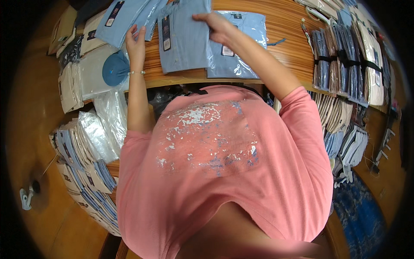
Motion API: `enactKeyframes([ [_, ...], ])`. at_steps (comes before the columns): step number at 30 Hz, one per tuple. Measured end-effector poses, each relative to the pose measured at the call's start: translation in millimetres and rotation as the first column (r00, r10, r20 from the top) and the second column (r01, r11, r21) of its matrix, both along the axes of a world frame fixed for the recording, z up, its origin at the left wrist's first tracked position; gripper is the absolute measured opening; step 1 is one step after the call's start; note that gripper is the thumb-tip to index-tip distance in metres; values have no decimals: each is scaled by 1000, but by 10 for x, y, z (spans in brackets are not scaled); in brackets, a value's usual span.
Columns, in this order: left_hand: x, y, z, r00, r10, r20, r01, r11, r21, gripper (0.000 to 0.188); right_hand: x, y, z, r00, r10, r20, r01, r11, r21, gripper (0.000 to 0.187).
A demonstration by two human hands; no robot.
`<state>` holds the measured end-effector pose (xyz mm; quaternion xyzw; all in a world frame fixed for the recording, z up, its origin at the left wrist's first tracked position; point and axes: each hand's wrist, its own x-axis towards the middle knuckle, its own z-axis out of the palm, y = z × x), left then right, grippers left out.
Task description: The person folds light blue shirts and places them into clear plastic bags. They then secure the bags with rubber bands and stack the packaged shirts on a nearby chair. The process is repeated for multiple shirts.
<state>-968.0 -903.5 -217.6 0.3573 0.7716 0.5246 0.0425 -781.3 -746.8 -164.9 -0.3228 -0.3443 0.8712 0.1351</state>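
Observation:
My right hand [221, 29] grips the right edge of a folded light-blue shirt [180, 52] in a clear bag with a dark tag, tilted over the table. Under my right forearm another bagged blue shirt [235, 64] lies flat, partly covered by the first. To the left, my left hand [136, 42] is raised with its fingers apart, holding nothing, close to two more bagged blue shirts [125, 19] at the far left. A round blue pad [115, 69] sits beside my left wrist, on clear plastic bags [92, 73].
Strapped stacks of bagged garments [345, 60] stand on the right of the wooden table [284, 54]. Beige and blue garment piles [86, 172] and loose clear bags [105, 121] lie at the left. A blue patterned cloth [360, 211] hangs lower right.

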Motion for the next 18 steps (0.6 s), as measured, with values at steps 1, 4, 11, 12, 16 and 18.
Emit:
enactKeyframes([
  [1, 6, 37, -100, 994, 27, 107, -35, 997, 74, 51, 106, 42, 98, 1000, 5, 1, -5, 1000, 26, 37],
  [4, 298, 368, -12, 655, -301, 693, 16, 923, 385, 49, 394, 384, 319, 979, 115, -171, -126, 991, -54, 41],
  [11, 911, 767, 190, 231, -511, 828, 257, 853, 455, 44, 1391, 823, 187, 961, -133, 241, -18, 843, 537, 27],
  [12, 1061, 750, 98, 315, -449, 836, 248, 890, 384, 43, 1506, 783, 30, 929, -223, 295, -58, 699, 713, 26],
  [16, 1428, 779, -562, 344, -348, 872, 215, 933, 287, 38, 1953, 765, -982, 860, -256, 441, -66, 802, 594, 18],
  [18, 1475, 741, -504, 392, -383, 837, 264, 918, 296, 40, 1942, 804, -1007, 870, -284, 402, -29, 787, 617, 19],
])
